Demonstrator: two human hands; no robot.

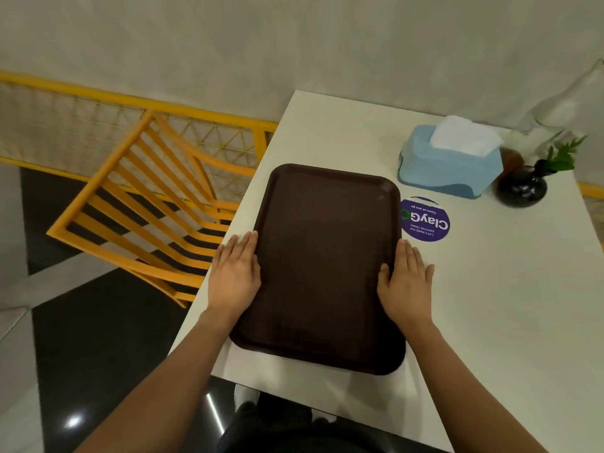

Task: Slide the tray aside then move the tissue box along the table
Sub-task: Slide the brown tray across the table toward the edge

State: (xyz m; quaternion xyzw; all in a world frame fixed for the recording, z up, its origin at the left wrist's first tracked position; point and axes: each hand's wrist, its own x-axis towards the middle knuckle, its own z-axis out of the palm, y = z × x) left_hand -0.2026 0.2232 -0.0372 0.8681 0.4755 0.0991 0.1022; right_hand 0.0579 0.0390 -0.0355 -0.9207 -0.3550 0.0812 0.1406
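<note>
A dark brown tray (322,256) lies flat on the white table (506,305), close to the table's left edge. My left hand (236,276) rests flat against the tray's left rim, fingers straight and together. Against the right rim lies my right hand (407,282), thumb over the rim's edge. Neither hand is closed around the rim. A light blue tissue box (449,165) with a white tissue sticking out stands behind the tray's far right corner, apart from it.
A round purple sticker (425,220) lies on the table between tray and tissue box. A small dark vase (523,188) with a green sprig and a clear glass bottle (555,106) stand right of the box. A yellow chair (147,204) and railing stand left of the table.
</note>
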